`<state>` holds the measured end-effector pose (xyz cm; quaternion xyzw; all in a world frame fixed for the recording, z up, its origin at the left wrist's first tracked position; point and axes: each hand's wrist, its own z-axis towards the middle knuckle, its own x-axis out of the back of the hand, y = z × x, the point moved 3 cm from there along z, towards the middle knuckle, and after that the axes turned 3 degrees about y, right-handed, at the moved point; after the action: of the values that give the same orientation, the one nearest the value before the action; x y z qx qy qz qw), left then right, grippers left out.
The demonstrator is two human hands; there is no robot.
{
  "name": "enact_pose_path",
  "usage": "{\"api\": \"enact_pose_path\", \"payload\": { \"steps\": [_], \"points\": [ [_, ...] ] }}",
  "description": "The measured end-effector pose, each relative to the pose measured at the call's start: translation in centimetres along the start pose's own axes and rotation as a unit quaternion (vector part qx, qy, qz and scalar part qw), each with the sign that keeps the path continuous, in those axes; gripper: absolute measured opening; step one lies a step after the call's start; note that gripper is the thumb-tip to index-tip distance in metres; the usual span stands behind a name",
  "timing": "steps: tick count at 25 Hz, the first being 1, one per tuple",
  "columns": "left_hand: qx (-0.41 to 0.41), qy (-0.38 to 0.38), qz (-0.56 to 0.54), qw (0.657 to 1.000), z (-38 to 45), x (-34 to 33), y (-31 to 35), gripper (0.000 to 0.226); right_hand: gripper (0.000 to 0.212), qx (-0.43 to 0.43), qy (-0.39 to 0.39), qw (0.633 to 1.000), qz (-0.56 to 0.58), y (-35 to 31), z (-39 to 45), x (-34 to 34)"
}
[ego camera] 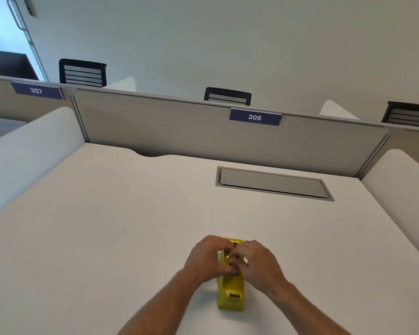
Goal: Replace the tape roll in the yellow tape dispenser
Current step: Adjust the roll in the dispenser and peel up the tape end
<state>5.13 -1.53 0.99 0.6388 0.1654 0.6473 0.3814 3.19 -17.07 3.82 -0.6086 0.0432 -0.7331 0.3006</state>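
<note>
One yellow tape dispenser (230, 293) stands on the white desk (107, 226), near edge, lengthwise between both hands. Left hand (207, 258) and right hand (258, 263) curl fingers over its top middle from either side, gripping it; tape roll hidden under fingers. Two hands, one dispenser.

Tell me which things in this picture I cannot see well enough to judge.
- Tape roll: head view, covered by the left hand and right hand over the yellow tape dispenser.
- Each hand's grip: fingertips overlap, too small to tell apart.
- Both forearms: cut off by the bottom edge.
</note>
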Motion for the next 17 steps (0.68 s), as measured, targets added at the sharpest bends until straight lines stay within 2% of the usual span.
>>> {"api": "enact_pose_path", "payload": {
  "steps": [6, 8, 13, 17],
  "points": [
    [-0.005, -0.001, 0.013, 1.000, 0.1, 0.0, -0.1, 0.051, 0.002, 0.086, 0.005, 0.990, -0.110, -0.9, 0.1, -0.2],
    [-0.009, -0.005, 0.018, 1.000, 0.1, 0.0, -0.2, 0.051, 0.007, 0.099, 0.001, 0.987, -0.127, -1.1, -0.2, -0.3],
    [-0.050, -0.023, 0.048, 0.997, 0.0, 0.1, -0.2, 0.049, 0.006, 0.099, -0.004, 0.991, -0.088, -0.4, -0.4, -0.4],
    [-0.070, -0.041, 0.078, 0.994, 0.1, 0.3, -0.2, 0.056, 0.008, 0.107, -0.026, 0.992, -0.056, 0.4, -1.0, -0.5]
  ]
}}
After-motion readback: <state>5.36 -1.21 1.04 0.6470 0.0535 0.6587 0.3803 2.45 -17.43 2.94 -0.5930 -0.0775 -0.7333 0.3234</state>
